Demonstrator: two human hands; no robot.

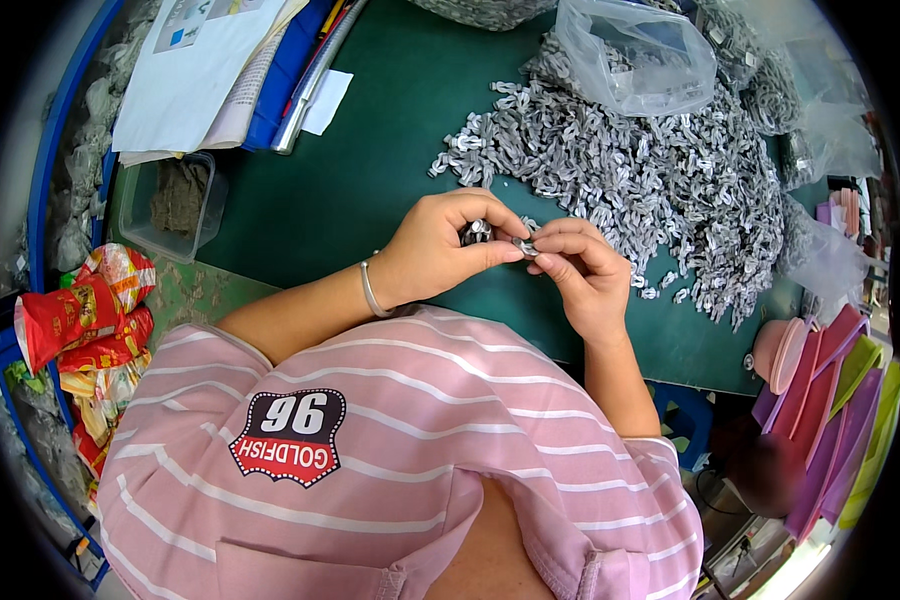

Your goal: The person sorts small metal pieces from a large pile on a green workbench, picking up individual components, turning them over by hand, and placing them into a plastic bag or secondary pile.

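Both hands meet over the near part of the green table. My left hand (445, 245), with a silver bangle (372, 290) on its wrist, is closed around several small grey metal pieces (477, 232). Between its thumb and fingertips sits one small shiny metal piece (526, 246). My right hand (588, 272) pinches the same piece from the other side with thumb and index finger. Just beyond the hands spreads a large heap of small grey metal parts (620, 165); a few loose ones lie close to my right hand. The exact kind of part is too small to tell.
A clear plastic bag (635, 60) lies on the heap. Papers (195, 75) and a blue folder (288, 70) rest at the far left, above a clear plastic box (175, 205). Red snack packets (90, 310) stand at left. Pink, purple and green plastic items (820, 410) fill the right side.
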